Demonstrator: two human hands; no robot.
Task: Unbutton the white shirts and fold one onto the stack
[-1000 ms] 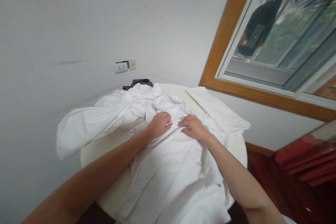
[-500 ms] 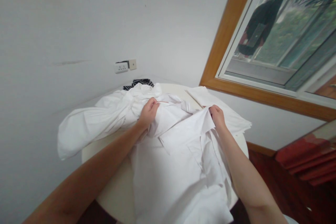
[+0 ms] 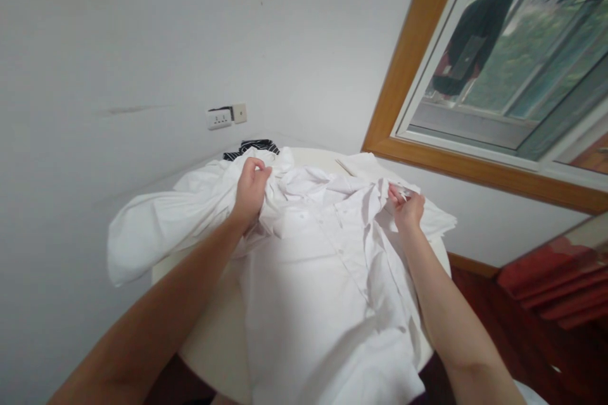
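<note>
A white button-up shirt (image 3: 304, 285) lies spread on the round table, its collar end away from me and its lower part hanging toward the near edge. My left hand (image 3: 251, 190) is closed on the white fabric at the shirt's left shoulder, fingers curled. On the other side, my right hand (image 3: 407, 205) pinches white fabric by the right shoulder, with the fingertips partly behind the folds. Beside my left hand a bunched white cloth (image 3: 156, 221) bulges over the table's left edge.
Folded white cloth (image 3: 434, 221) lies at the back right of the round cream table (image 3: 216, 329), near a thin stick (image 3: 342, 166). Black striped fabric (image 3: 259, 147) sits at the back by the wall. A wall socket (image 3: 219, 119) and a wood-framed window (image 3: 396, 76) are beyond.
My hands have moved apart, the left leftward and the right slightly rightward. The flap stretched between them has come down, baring the buttoned front. A thin reddish strip by my left hand no longer shows.
</note>
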